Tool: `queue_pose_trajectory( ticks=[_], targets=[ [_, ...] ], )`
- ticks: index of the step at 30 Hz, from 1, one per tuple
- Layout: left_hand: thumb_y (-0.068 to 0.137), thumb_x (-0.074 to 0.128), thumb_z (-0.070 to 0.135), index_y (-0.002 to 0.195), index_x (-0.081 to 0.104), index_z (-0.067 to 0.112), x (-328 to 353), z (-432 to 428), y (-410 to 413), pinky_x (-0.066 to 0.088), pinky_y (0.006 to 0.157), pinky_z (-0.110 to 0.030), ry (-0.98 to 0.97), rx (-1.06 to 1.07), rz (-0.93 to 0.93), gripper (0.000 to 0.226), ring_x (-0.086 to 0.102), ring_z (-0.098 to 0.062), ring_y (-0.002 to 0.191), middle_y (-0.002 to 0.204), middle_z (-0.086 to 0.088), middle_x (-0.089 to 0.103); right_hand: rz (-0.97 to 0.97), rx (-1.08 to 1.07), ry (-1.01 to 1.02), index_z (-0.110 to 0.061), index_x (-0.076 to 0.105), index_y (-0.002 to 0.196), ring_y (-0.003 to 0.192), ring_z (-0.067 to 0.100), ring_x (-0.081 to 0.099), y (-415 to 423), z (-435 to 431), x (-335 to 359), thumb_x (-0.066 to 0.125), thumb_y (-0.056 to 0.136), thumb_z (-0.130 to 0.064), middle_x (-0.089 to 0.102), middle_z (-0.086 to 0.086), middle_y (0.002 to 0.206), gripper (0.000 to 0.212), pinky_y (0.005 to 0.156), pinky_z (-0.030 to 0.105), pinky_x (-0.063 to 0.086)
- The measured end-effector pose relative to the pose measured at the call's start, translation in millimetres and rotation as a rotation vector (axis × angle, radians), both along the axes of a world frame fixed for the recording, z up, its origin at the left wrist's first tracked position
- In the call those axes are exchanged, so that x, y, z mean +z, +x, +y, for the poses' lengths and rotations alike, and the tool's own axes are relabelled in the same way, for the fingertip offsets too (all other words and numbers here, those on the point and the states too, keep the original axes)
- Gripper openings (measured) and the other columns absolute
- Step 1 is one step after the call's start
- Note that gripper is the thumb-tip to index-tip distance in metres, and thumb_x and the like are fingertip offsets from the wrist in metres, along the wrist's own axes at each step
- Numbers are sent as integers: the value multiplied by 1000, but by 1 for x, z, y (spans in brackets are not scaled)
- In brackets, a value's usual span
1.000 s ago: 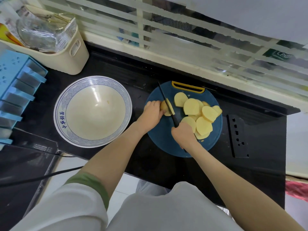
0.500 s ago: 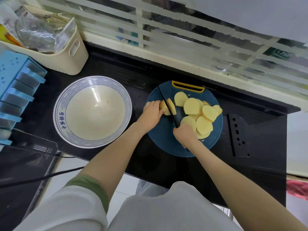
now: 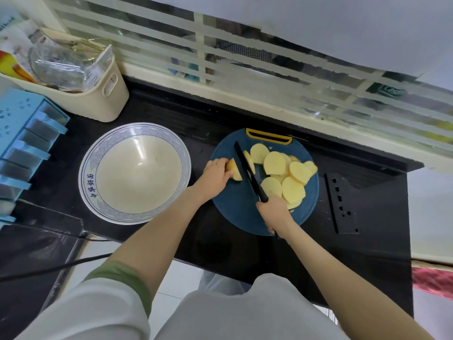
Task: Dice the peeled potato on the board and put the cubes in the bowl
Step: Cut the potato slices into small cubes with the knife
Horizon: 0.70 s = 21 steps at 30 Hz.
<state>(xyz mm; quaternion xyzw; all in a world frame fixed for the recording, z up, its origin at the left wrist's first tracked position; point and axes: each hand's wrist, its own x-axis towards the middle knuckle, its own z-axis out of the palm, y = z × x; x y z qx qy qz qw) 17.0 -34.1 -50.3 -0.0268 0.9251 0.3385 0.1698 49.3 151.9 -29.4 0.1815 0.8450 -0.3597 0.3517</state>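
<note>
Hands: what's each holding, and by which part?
Right hand grips the black knife by its handle; left hand holds the uncut potato end by its rounded outer side.

- cutting board [image 3: 235, 212]: matt dark-blue plastic with a yellow plastic handle insert.
- bowl [image 3: 85, 168]: glossy glazed ceramic, with a glint of light inside.
- knife [image 3: 247, 168]: matt black blade and handle.
- potato slices [image 3: 274, 163] and potato end [image 3: 234, 171]: smooth, pale cut faces.
- countertop [image 3: 220, 253]: smooth black with a faint sheen.
- basket [image 3: 98, 104]: smooth cream plastic.

counter [image 3: 152, 111]: black | window [image 3: 245, 60]: slatted blinds | floor [image 3: 179, 273]: white tile
</note>
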Motion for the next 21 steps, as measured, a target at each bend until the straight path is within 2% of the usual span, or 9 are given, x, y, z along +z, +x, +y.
queue_pose_trajectory(
  ticks=[3, 7, 11, 14, 19, 21],
  targets=[
    [101, 42, 26, 141, 39, 10, -3, -4, 8, 32, 98, -38, -54, -76, -13, 43, 42, -31, 118, 126, -12, 50, 0, -123, -91, -16, 30, 71, 49, 14, 28, 0, -2, 3, 45, 94, -12, 29, 2, 63, 28, 46, 23, 24],
    [103, 32, 36, 147, 31, 23, 0, -7, 10, 32, 96, -43, -196, -117, -27, 46, 40, -29, 119, 133, -9, 48, 16, -127, -118, -18, 29, 71, 49, 14, 25, -3, 1, 8, 46, 91, -10, 28, 2, 62, 28, 45, 24, 20],
    [90, 52, 56, 140, 38, 14, 4, 2, 11, 34, 97, -44, -211, -33, -35, 67, 42, -29, 121, 131, -9, 50, 31, -133, -124, -16, 32, 73, 48, 15, 27, -2, 1, 13, 47, 91, -11, 30, 3, 61, 24, 43, 23, 22],
    [86, 63, 44, 130, 45, 11, 3, 7, 13, 38, 95, -40, -171, 15, -3, 58, 45, -28, 117, 126, -11, 51, 37, -146, -151, -16, 33, 75, 45, 15, 26, -1, 2, 18, 47, 91, -11, 30, 4, 59, 21, 40, 22, 22],
    [90, 60, 29, 127, 47, 16, 6, 14, 16, 33, 94, -37, -244, -4, 144, 42, 41, -26, 116, 124, -7, 47, 54, -180, -196, -16, 34, 83, 42, 13, 23, -3, 3, 26, 47, 89, -11, 28, 3, 59, 15, 42, 23, 20],
    [91, 60, 26, 126, 47, 16, 7, 14, 16, 35, 94, -39, -190, 10, 144, 39, 44, -26, 115, 124, -6, 47, 71, -171, -209, -16, 34, 82, 42, 14, 23, -4, 2, 27, 47, 88, -10, 28, 3, 58, 15, 42, 24, 21]
  ],
)
